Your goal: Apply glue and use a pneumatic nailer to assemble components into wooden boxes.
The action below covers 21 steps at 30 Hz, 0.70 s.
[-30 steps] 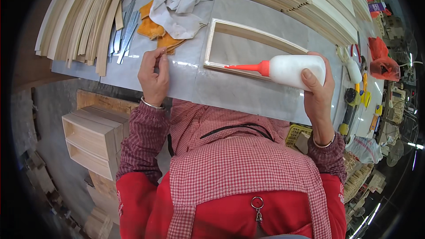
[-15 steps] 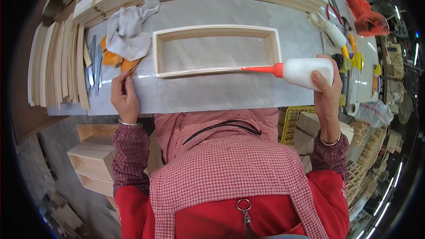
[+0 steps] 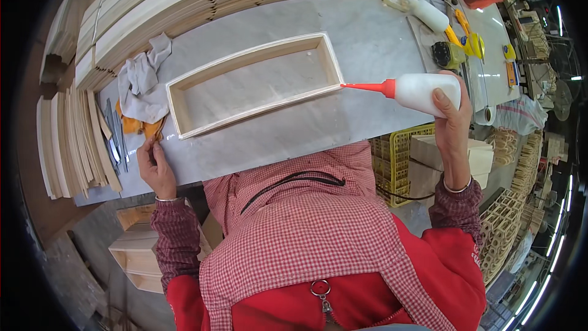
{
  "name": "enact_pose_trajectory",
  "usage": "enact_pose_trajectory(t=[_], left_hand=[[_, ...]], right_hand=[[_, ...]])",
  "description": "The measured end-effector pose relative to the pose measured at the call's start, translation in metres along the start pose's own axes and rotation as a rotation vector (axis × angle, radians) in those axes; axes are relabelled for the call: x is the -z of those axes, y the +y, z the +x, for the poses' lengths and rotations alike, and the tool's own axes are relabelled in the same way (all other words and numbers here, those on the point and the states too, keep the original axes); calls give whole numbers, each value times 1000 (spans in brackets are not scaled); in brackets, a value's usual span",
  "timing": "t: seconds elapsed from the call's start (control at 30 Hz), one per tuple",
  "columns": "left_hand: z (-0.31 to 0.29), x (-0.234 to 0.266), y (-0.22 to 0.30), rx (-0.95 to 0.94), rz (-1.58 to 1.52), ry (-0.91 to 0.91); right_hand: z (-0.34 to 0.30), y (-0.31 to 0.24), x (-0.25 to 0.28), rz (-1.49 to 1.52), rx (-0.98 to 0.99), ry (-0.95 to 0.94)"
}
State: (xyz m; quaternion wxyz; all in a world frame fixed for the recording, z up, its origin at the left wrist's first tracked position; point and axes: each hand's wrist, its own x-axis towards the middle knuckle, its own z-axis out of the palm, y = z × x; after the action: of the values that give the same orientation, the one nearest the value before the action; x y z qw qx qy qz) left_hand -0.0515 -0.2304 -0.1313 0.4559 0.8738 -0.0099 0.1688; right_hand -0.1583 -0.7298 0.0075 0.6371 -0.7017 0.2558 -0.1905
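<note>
Gluing wooden frame point(image 3: 254, 84), grey marble worktop point(image 3: 367, 37), cluttered workshop

Pale raw-wood frame point(image 3: 254, 86), seemingly plastic bottle point(image 3: 422, 92)

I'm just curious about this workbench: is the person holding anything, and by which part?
The right hand grips a white glue bottle around its body, red nozzle at the wooden frame. The left hand pinches something small; what cannot be told.

Bare tabletop point(image 3: 367, 43) behind the frame point(image 3: 254, 86); rag point(image 3: 144, 79) crowds its left.
</note>
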Motion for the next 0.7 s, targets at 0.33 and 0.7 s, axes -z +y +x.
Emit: enact_pose_trajectory(t=[0.33, 0.7], left_hand=[[0, 1, 4, -4, 77, -39], [1, -8, 1, 15, 22, 27]], right_hand=[[35, 30, 4, 625, -21, 212], [189, 178, 77, -454, 87, 901]])
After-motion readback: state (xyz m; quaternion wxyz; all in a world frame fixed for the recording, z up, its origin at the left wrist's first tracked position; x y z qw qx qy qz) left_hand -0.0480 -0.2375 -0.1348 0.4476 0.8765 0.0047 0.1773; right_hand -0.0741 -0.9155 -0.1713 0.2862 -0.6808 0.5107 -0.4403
